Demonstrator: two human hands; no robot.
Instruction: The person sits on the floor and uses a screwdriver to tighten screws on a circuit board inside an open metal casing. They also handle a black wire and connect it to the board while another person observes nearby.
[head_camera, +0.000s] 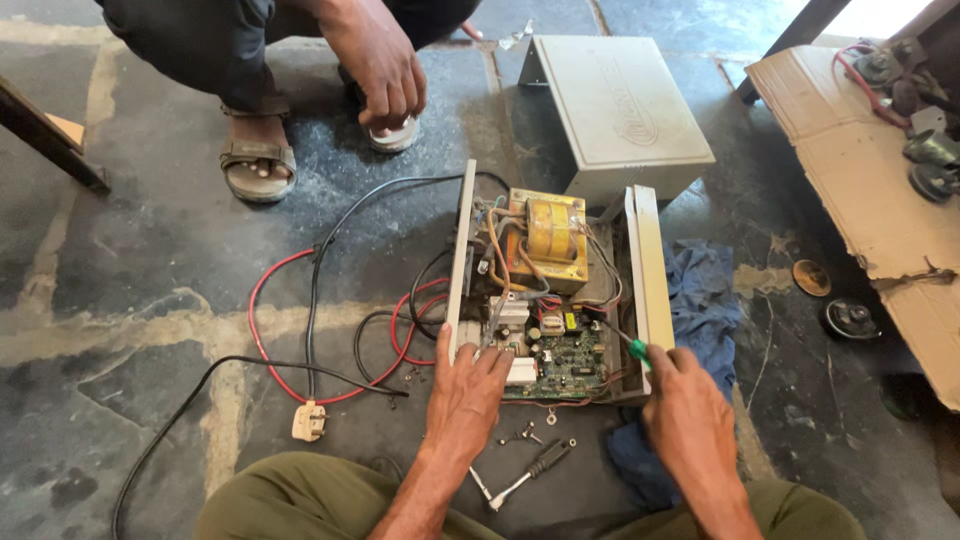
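Right hand (690, 405): fingers closed round a green-handled screwdriver (628, 347), tip down on the circuit board (565, 362).
Left hand (468, 392): fingers spread flat, resting on the near edge of the open metal chassis (650, 270).
Chassis contents: yellow-wound transformer (548, 238) behind the board.
Near knees: small ratchet tool (530, 470), loose screws (522, 434).
Left floor: red and black cables (300, 330), white plug (309, 421).
Under chassis: blue rag (705, 290).
Behind: grey cover (615, 110); another person's hand (385, 65).

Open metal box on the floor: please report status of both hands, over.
Left hand flat on the circuit board. Right hand grips green-handled screwdriver, tip inside the box. Loose screws and ratchet tool lie close in front.
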